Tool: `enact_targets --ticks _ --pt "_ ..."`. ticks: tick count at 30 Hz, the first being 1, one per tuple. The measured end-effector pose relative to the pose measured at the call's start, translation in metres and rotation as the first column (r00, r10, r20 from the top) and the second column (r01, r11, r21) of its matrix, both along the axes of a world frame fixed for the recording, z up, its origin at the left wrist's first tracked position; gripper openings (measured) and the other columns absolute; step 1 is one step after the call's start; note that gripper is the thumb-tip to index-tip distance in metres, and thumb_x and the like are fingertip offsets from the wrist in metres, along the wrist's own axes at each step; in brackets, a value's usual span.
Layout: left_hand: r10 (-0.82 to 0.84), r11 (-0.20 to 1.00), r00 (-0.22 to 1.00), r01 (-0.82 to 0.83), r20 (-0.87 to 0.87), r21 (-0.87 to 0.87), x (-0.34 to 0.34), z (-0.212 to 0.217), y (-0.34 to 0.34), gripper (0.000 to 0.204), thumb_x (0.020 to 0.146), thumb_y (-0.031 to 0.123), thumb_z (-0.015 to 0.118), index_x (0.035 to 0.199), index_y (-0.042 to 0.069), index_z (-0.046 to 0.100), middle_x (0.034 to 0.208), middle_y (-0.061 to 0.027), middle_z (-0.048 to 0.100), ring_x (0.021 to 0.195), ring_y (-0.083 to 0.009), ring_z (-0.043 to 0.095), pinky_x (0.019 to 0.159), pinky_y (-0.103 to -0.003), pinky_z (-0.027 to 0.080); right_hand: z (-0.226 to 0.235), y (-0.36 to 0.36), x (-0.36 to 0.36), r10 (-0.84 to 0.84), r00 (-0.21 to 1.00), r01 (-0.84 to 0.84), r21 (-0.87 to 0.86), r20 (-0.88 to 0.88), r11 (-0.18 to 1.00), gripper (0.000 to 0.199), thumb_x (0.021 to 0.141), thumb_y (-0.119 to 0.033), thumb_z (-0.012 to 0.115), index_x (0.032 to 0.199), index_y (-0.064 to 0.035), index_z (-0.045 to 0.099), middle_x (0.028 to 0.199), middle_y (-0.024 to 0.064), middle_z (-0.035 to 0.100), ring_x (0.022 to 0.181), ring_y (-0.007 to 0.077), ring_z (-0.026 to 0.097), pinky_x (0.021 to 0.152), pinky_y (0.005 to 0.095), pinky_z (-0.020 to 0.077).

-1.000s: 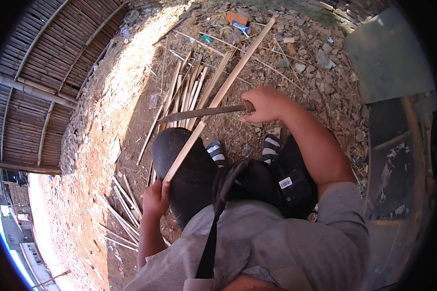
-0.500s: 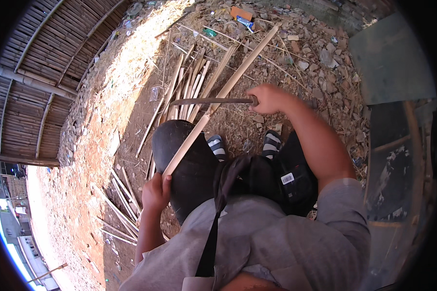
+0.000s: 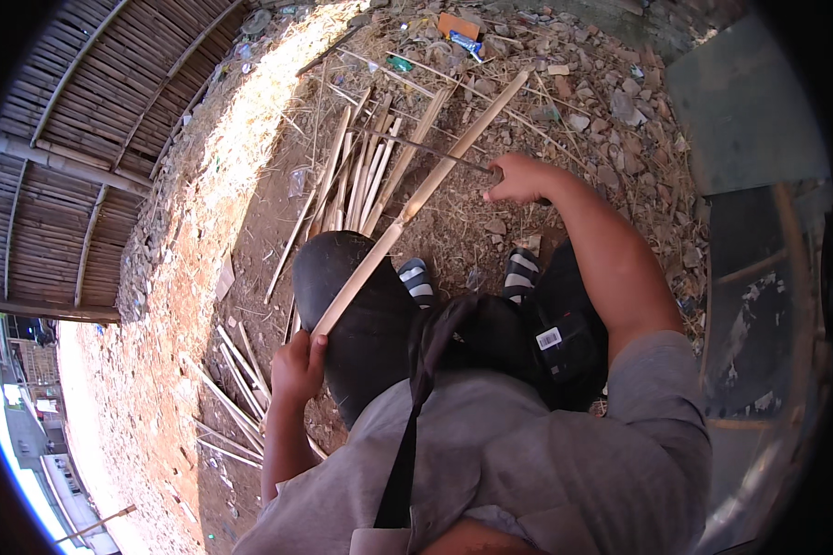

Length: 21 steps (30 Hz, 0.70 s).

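One wooden strip (image 3: 420, 197) was pinched by the fingers of the left hand (image 3: 298, 368); the right hand (image 3: 522, 178), curled around the knife (image 3: 472, 165), had moved the work farther outward.

A white barcode label (image 3: 549, 339) (its bars too fine to be told apart) is borne by black fabric (image 3: 576, 370) at the right leg (image 3: 557, 277), and pale lettering (image 3: 464, 41) is carried by a blue wrapper (image 3: 467, 46) on the rubble (image 3: 611, 148).
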<state>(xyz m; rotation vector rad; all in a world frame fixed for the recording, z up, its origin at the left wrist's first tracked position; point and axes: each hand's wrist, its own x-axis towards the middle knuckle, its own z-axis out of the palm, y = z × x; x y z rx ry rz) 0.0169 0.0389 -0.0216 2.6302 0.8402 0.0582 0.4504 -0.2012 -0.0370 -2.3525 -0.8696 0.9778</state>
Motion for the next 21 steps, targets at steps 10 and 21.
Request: enact_targets --ticks 10,21 --pt "0.02 1.0 0.999 -0.02 -0.027 -0.007 -0.001 -0.002 0.001 0.051 0.1 0.046 0.055 0.076 0.001 0.052 0.067 -0.025 0.06 0.069 -0.0489 0.06 0.061 -0.055 0.044 0.027 0.02 -0.042 0.441 0.882 -0.442 -0.033 0.166 0.897 0.063 0.078 -0.036 0.079 0.127 0.0005 0.063 0.116 0.0218 0.069 0.108 0.0357 0.066 0.092 0.0433 0.0529" --pt "-0.039 0.999 0.999 0.039 0.01 0.037 0.004 0.0 0.002 0.05 0.102 0.042 0.055 0.074 0.001 0.051 0.065 -0.025 0.058 0.066 -0.0487 0.059 0.058 -0.054 0.042 0.005 0.011 -0.03 0.298 0.927 -0.312 0.027 0.228 0.95 0.065 0.077 -0.037 0.079 0.128 -0.0007 0.063 0.116 0.0226 0.068 0.108 0.037 0.066 0.089 0.0453 0.0527"
